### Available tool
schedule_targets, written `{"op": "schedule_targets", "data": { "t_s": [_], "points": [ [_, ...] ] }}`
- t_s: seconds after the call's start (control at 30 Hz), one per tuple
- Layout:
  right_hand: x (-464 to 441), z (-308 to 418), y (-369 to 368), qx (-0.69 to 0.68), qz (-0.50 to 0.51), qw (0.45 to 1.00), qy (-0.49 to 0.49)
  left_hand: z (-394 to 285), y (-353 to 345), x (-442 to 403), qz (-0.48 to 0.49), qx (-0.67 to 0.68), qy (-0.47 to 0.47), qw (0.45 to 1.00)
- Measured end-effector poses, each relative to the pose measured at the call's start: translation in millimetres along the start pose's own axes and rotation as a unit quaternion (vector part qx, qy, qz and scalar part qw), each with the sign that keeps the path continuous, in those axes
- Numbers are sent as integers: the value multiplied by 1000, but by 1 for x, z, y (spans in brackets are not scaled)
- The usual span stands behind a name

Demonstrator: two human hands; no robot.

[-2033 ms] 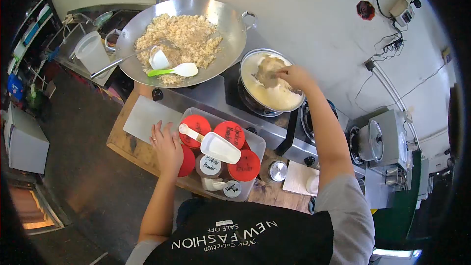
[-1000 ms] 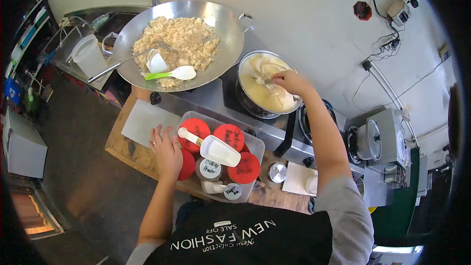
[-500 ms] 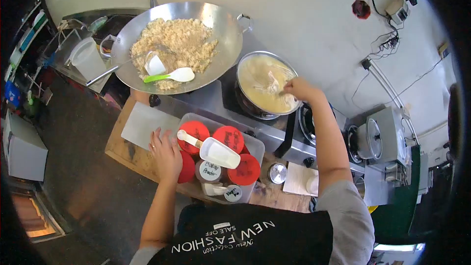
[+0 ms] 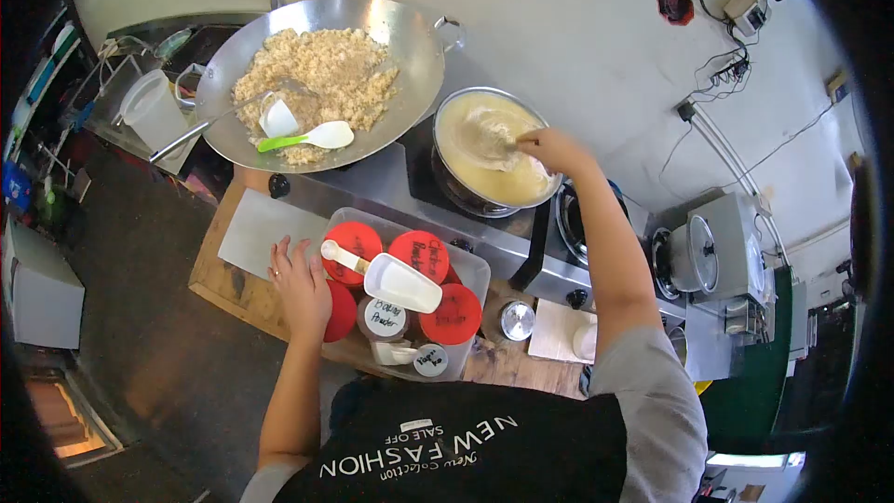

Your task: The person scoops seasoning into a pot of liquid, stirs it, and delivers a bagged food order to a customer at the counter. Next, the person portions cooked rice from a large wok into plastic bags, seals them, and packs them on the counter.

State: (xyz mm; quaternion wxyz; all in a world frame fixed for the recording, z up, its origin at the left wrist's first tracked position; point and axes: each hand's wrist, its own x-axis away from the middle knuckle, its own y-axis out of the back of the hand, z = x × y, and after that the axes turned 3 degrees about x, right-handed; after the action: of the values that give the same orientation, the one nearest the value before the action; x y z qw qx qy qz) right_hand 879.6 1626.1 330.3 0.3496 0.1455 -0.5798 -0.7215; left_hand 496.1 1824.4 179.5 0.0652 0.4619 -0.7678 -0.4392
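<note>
My right hand (image 4: pixel 551 151) is closed over the right side of a metal pot (image 4: pixel 442 168) on the stove. Just past its fingertips, a blurred greyish tool stirs the pale yellow liquid (image 4: pixel 466 126); its kind does not show clearly. Whitish streaks swirl there. My left hand (image 4: pixel 300 287) lies with fingers spread at the left edge of a clear plastic bin (image 4: pixel 477 270), beside a red-lidded jar (image 4: pixel 341 311). More red-lidded jars and a white-lidded baking powder jar (image 4: pixel 385 318) stand in the bin, with a white scoop (image 4: pixel 402 283) on top.
A large wok (image 4: pixel 419 47) holds crumbly beige food (image 4: pixel 317 65), a metal-handled ladle (image 4: pixel 191 133) and a green-and-white spatula (image 4: pixel 321 136). A white board (image 4: pixel 265 228) lies left of the bin. To the right are a small metal-lidded jar (image 4: pixel 517 320) and a lidded pot (image 4: pixel 691 256).
My right hand has shifted slightly around the pot while stirring, and the liquid's streaks have changed shape. My left hand stays by the bin. The whole view has shifted a little.
</note>
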Motion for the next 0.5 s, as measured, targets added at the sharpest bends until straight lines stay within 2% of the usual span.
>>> {"op": "schedule_targets", "data": {
  "t_s": [0.1, 0.13, 0.23, 0.33, 0.43, 0.47, 0.5],
  "points": [
    [2, -23, 5, 109, 88, 987, 84, -3, 5, 0, 14, 1, 12, 1000],
    [5, -19, 12, 114, 133, 985, 5, -2, 5, 0, 10, -7, 11, 1000],
    [-24, -43, -4, 166, 25, 985, -39, -3, 2, 3, 11, -10, 6, 1000],
    [-15, -31, -7, 58, 12, 998, 24, -6, 6, -1, 14, 1, 11, 1000],
    [16, -13, 12, 150, 104, 982, 51, -6, 8, 0, 14, -5, 22, 1000],
    [13, -13, 16, 174, 148, 973, -9, -4, 6, 0, 12, -4, 20, 1000],
    [-1, -25, 8, 169, 101, 980, -24, -3, 4, 2, 12, -2, 16, 1000]
  ]
}}
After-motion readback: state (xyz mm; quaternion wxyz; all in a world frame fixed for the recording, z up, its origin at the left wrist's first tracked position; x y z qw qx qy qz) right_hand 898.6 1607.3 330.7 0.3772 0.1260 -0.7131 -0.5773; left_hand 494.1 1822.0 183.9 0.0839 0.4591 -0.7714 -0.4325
